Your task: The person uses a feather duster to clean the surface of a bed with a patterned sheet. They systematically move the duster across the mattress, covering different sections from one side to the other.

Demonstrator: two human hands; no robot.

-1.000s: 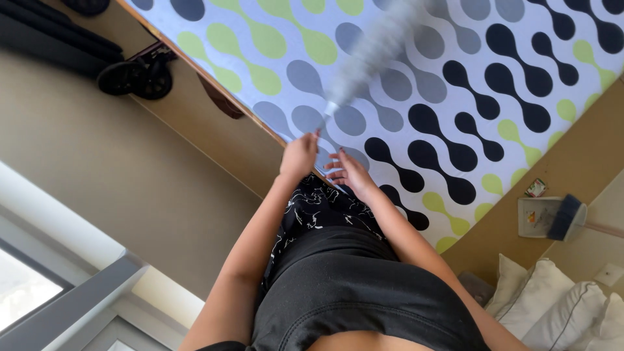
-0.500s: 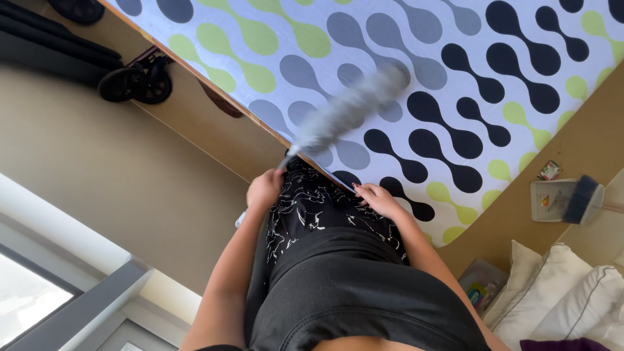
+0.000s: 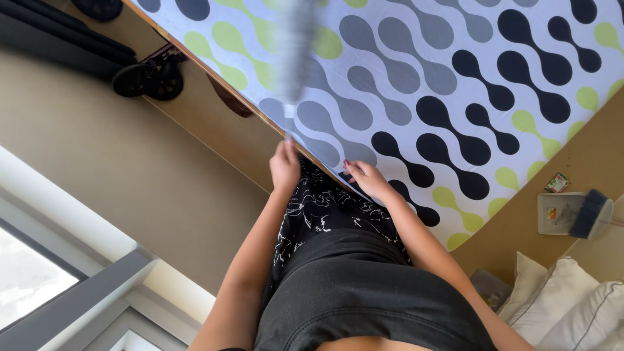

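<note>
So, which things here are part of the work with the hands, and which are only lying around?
In use:
left hand, gripping the handle of the grey duster
grey duster, blurred, over the patterned bed sheet
right hand, resting on the sheet's edge

Lying about:
dustpan with brush on the floor
white pillows
black wheeled frame beside the bed

The scene is brightly and evenly lit by daylight from the window [image 3: 29, 279] at the near left. Shadows are kept soft. The duster [image 3: 294, 52] is smeared by motion blur, while the patterned bedsheet [image 3: 455, 84] is rendered sharp. No glare is seen.
</note>
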